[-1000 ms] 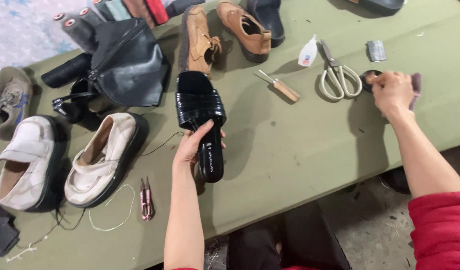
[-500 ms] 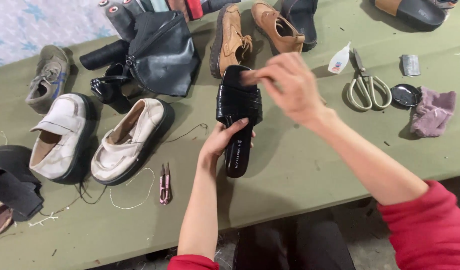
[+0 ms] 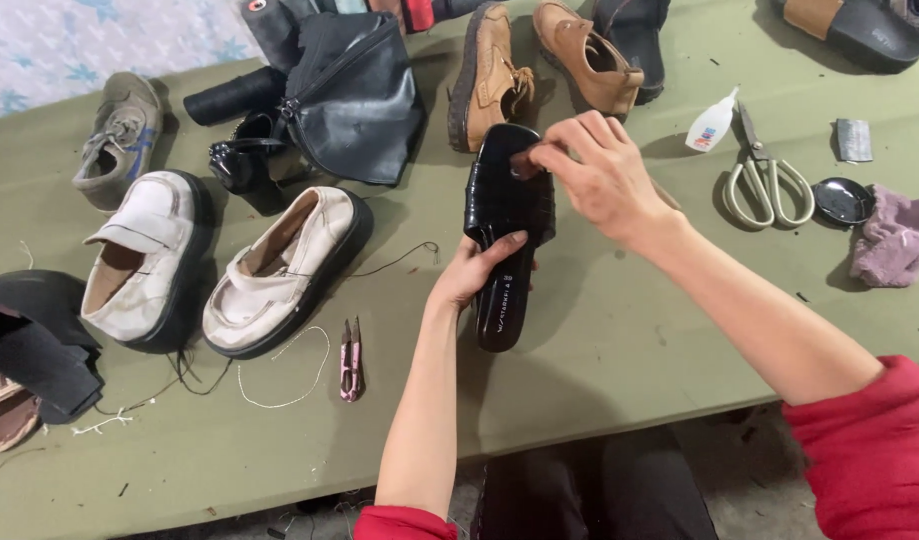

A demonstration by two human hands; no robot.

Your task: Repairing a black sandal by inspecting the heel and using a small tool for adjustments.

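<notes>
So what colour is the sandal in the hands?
Glossy black sandal, seen from the head view.

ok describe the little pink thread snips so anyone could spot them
On the olive-green table, look below the two cream chunky-soled shoes. The small pink thread snips lie there beside a loop of white thread, far smaller than the big pale-handled scissors at the right.

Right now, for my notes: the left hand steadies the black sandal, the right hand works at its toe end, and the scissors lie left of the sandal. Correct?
Not quite. In the head view the scissors lie right of the black sandal, not left. The left hand steadies it; the right hand is at its toe end.
</notes>
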